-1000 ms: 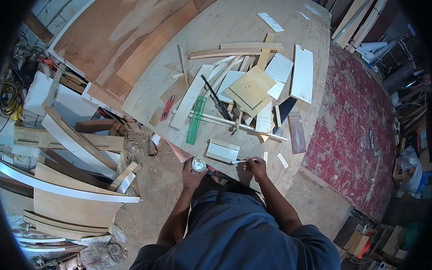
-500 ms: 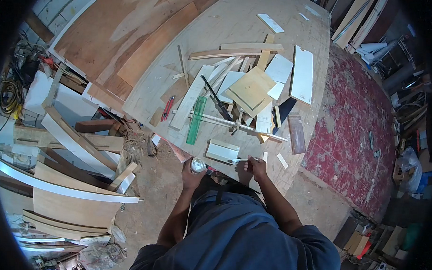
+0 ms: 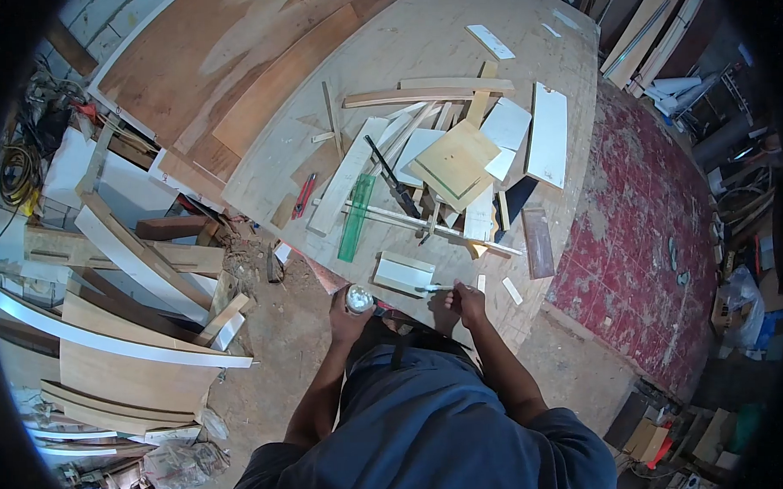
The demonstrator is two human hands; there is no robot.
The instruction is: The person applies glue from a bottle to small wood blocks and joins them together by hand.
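Note:
My left hand [image 3: 342, 321] is wrapped round a small jar [image 3: 359, 298] with white stuff in it, by the table's front edge. Pinched in the fingers of my right hand [image 3: 469, 306] is a slim, light-handled brush [image 3: 440, 287]. Its tip reaches the front edge of a small wooden block [image 3: 404, 273] with a white face and a bare wood strip along its back; whether tip and block touch is hard to tell. The block lies on the wooden worktable [image 3: 320, 174] in front of me.
Beyond the block lie a green ruler [image 3: 356, 218], a red utility knife [image 3: 304, 196], a black tool [image 3: 392, 175] and a heap of offcuts around a square plywood piece [image 3: 455, 165]. Curved boards [image 3: 142, 253] are stacked at the left. A red sheet [image 3: 650, 227] lies at the right.
My right hand has shifted the brush slightly, its tip now a little further right along the block's edge. My left hand and the jar have stayed put.

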